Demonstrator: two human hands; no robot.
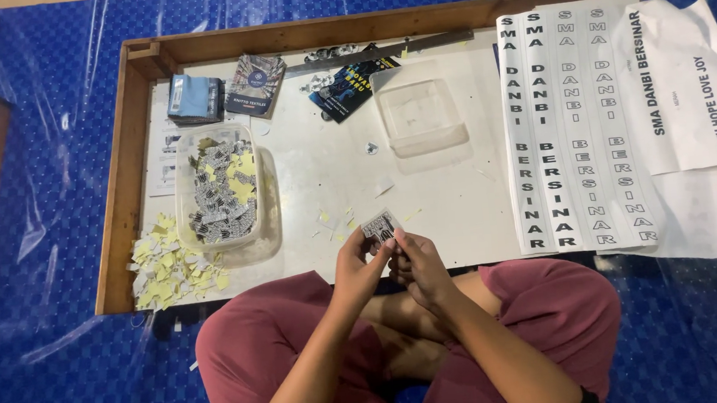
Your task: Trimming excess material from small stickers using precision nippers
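Over the white board (453, 211), left hand (355, 266) and right hand (419, 265) fingers pinch a small printed sticker (378, 226).

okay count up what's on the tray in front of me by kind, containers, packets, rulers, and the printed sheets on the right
Clear plastic containers: 2 (one with cut pieces, one empty)
Packets: 3 (light blue, grey-blue, dark)
Metal ruler: 1
Printed paper sheets: cannot tell, overlapping
Total countable: 6

Pretty even overhead light, no harsh shadows. The clear plastic sheet (52, 208) over the blue floor throws streaky glare, and the edges look slightly soft and bent.
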